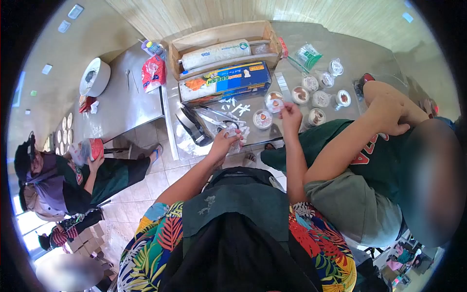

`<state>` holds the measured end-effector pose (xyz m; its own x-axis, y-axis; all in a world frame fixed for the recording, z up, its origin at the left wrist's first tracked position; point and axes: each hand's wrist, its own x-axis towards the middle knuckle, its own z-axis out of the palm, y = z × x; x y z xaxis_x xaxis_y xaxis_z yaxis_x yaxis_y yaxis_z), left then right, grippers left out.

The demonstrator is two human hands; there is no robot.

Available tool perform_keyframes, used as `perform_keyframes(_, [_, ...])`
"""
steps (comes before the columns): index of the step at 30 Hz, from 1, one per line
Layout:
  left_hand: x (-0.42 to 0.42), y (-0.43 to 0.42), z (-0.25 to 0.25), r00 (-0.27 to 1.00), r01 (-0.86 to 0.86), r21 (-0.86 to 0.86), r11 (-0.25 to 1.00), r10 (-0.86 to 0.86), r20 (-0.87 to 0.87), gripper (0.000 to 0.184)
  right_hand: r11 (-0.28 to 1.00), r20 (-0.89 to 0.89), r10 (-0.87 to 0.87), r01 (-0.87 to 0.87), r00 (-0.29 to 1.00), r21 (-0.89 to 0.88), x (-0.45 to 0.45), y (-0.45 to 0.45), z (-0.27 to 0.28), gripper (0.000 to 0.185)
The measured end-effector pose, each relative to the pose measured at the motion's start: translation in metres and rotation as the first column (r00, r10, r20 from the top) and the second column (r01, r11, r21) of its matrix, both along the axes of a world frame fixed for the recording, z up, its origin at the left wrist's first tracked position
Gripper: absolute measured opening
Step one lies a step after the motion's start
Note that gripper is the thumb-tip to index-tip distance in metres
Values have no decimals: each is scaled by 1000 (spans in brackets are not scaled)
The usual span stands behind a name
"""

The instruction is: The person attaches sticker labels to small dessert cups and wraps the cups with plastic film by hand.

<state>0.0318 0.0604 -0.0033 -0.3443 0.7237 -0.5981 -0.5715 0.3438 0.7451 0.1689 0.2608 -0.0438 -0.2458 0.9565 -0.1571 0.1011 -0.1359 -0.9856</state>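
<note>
My left hand (pixel 225 143) is closed around some crinkled-looking clear plastic (pixel 232 133) near the table's front edge; its exact kind is too small to tell. My right hand (pixel 292 115) pinches the edge of a clear plastic lid (pixel 277 106), which overlaps an upright filled dessert cup (pixel 273 97). Whether the lid is seated on the rim I cannot tell. Another filled cup (pixel 262 119) stands between my hands. Close to my left hand are scissors (pixel 216 120), white paper strips (pixel 236 108) and a black tape dispenser (pixel 193 127).
A wooden tray (pixel 221 34) with a plastic roll (pixel 216 54) and a blue box (pixel 226 82) stand at the back. Several cups (pixel 321 99) are at right, beside a seated person (pixel 360 155). At left another person (pixel 58 180) holds a red-and-clear package (pixel 93 148).
</note>
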Motion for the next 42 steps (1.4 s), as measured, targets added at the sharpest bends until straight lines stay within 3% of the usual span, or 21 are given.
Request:
perform_keyframes(1, [0,-2,1,1000,0,0,1000,0,-2,24,1000,-2,0,0,1000,0,-1,12,-3,12])
perform_keyframes(4, [-1,-11,2,998,-40,-56,998,42,40,23,955,252,-67,-11,965,296,-1,37,-22,14])
perform_keyframes(13, [0,-19,-3,1000,-17,-107,994,19,23,23,921,401,-73,-92,913,378,-18,40,-40,14])
perform_keyframes(29, [5,-17,-4,994,-73,-45,996,77,77,36,804,675,-170,-295,718,516,-11,32,-29,14])
perform_keyframes(32, [0,-13,3,981,-111,-22,994,113,155,38,824,644,-108,-294,757,484,-8,34,-19,15])
perform_keyframes(33, [1,-12,-1,966,-183,8,983,178,185,37,787,610,-153,-277,777,551,-8,34,-12,15])
perform_keyframes(35, [-7,-11,-10,984,-114,25,993,109,144,32,761,577,-165,-269,800,591,-4,21,-4,14])
perform_keyframes(37, [-11,-5,-5,992,-96,128,987,84,93,32,870,354,125,-274,927,410,-6,13,5,15])
perform_keyframes(39, [-7,9,19,991,-114,185,976,98,96,30,861,289,165,-281,943,425,-11,-7,10,14])
perform_keyframes(41, [-7,17,22,996,-69,240,968,54,69,30,836,25,522,-518,852,183,-11,-22,1,14])
perform_keyframes(42, [-8,21,17,998,-34,286,958,16,65,31,808,10,581,-578,814,111,-8,-31,16,14])
